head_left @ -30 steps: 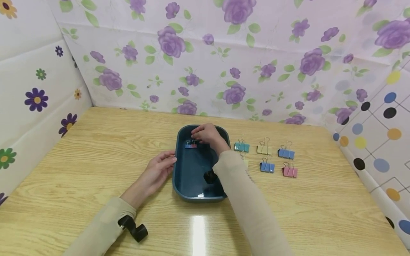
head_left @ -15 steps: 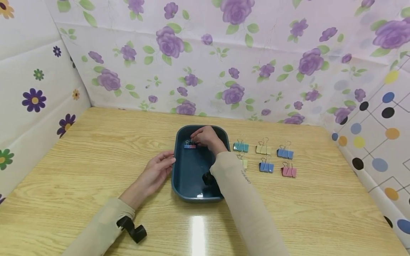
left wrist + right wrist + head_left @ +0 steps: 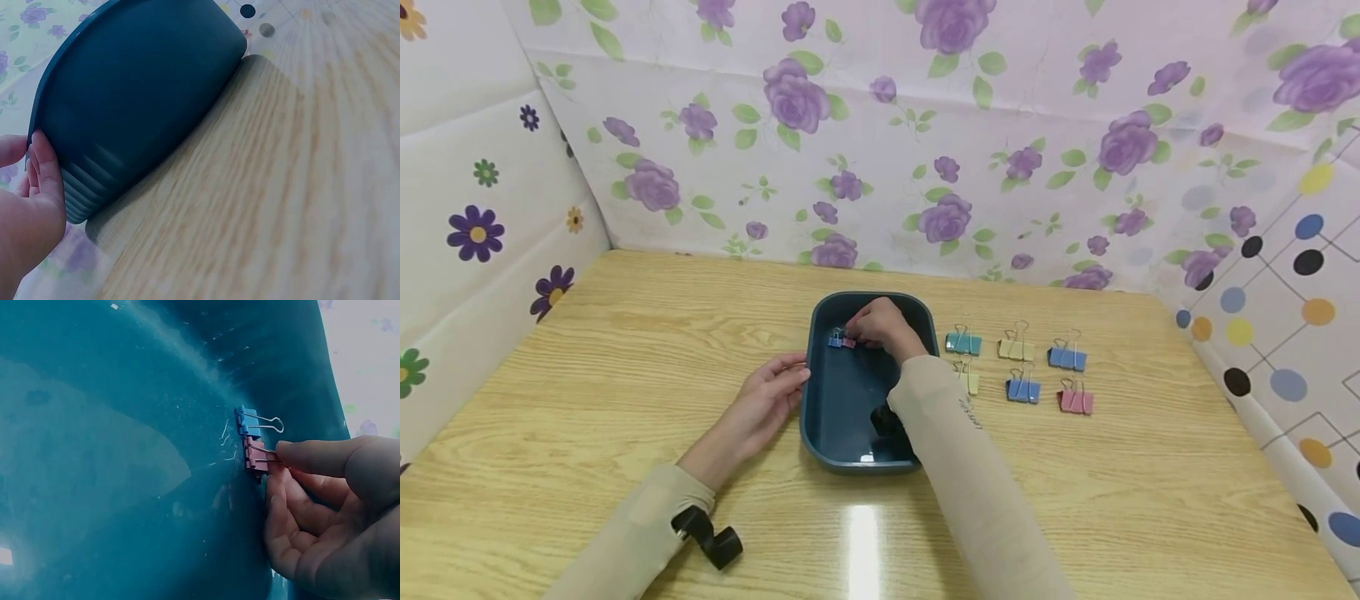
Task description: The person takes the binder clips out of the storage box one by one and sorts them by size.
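Inside a dark teal plastic tray (image 3: 846, 425), my right hand (image 3: 883, 325) pinches a pink binder clip (image 3: 257, 456) by its wire handle, between thumb and fingers. That clip sits against a blue binder clip (image 3: 250, 422), which stands on the tray floor near the far left wall. In the head view the fingers partly cover the pink clip. My left hand (image 3: 771, 396) holds the tray's left rim; in the left wrist view its thumb and fingers (image 3: 49, 162) lie on either side of that rim.
Right of the tray, binder clips lie in two rows: teal (image 3: 963, 343), yellow (image 3: 1016, 350) and blue (image 3: 1067, 358) behind; yellow (image 3: 972, 383), blue (image 3: 1023, 391) and pink (image 3: 1077, 402) in front. The wooden table (image 3: 662, 333) meets a flowered cloth wall (image 3: 880, 167).
My right hand has lowered slightly toward the near side with the pink clip, which now stands a little apart in angle from the blue one. My left hand stays at the rim.
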### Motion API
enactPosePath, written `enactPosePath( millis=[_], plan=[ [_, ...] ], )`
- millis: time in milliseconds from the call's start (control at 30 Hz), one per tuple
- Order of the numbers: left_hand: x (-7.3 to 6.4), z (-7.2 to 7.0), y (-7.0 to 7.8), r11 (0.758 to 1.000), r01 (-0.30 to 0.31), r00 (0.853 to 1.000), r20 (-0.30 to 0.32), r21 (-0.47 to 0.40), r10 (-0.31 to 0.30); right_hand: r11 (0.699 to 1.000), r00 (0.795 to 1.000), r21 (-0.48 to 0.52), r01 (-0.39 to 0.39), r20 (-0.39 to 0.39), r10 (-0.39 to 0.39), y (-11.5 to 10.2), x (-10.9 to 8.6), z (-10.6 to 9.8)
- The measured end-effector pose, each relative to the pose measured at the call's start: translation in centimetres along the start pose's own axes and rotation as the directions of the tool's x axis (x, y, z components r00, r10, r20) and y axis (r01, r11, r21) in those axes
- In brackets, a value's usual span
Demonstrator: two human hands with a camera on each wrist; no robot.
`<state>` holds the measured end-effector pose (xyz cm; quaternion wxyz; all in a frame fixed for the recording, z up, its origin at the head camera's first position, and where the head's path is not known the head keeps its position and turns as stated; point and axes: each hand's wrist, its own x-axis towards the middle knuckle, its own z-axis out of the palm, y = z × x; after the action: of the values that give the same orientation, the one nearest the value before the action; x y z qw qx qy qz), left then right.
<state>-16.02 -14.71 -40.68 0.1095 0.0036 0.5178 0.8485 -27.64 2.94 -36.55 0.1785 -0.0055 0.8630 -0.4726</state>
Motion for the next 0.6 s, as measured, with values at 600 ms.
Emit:
enactPosePath(
  millis=[600],
  plan=[
    [-0.1,0.2,0.0,1.000,-0.009,1.000,0.001,-0.012,0.009,0.998,0.997,0.013,0.058,0.041,-0.059,-1.0,-0.8,-1.4]
  ],
)
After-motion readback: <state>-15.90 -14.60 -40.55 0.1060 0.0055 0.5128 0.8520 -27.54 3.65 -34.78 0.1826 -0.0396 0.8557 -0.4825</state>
